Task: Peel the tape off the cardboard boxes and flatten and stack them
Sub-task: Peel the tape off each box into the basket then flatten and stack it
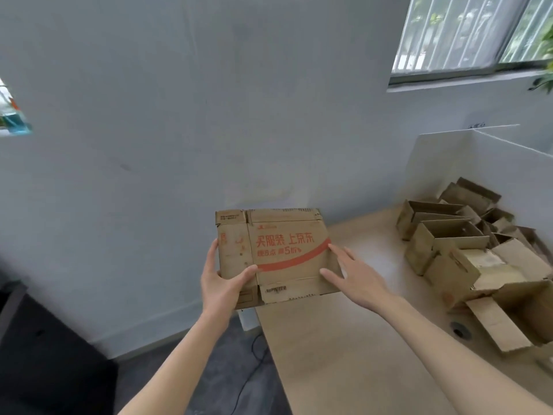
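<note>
Flattened box (278,253), left hand (221,283) gripping edge, right fingers (341,254) touching

Matt brown cardboard box (278,253) (red print), smooth pale wood-look table (344,339), matt painted wall (179,115)

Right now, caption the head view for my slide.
Left hand grips flattened printed box, right hand steadies it, unflattened boxes beside.

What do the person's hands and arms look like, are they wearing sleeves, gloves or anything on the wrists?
Both arms are bare along all that shows, with no sleeves in view. The left hand and the right hand wear no gloves. No watch, bracelet or ring shows on either wrist or on the fingers that can be seen.
</note>
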`<act>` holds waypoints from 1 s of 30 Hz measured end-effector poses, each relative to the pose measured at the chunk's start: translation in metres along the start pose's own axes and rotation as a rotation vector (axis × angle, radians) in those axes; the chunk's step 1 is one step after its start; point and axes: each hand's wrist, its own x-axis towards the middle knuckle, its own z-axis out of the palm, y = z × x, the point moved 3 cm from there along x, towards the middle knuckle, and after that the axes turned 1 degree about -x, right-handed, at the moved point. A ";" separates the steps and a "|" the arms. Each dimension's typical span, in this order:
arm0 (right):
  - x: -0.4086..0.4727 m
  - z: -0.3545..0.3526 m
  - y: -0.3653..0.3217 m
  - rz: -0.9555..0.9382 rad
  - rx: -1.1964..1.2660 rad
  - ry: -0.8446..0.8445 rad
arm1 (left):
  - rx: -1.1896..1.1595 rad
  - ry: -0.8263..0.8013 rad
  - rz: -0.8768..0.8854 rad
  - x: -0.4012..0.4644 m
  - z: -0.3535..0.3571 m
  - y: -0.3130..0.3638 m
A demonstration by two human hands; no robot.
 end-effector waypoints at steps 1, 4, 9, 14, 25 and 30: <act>0.018 0.006 0.005 0.007 0.067 -0.018 | -0.005 0.001 -0.018 0.015 0.005 -0.008; 0.072 0.028 0.023 0.000 0.171 -0.052 | 0.038 -0.007 -0.061 0.061 0.031 -0.038; 0.157 0.078 0.071 0.082 0.221 -0.103 | 0.123 -0.068 -0.163 0.133 0.090 -0.114; 0.228 0.131 0.120 0.148 0.165 -0.215 | 0.323 -0.179 -0.255 0.183 0.125 -0.194; 0.314 0.222 0.146 0.088 -0.054 -0.287 | 0.907 -0.230 -0.294 0.223 0.147 -0.281; 0.311 0.242 0.150 0.074 -0.164 -0.236 | 1.218 -0.300 -0.225 0.226 0.148 -0.289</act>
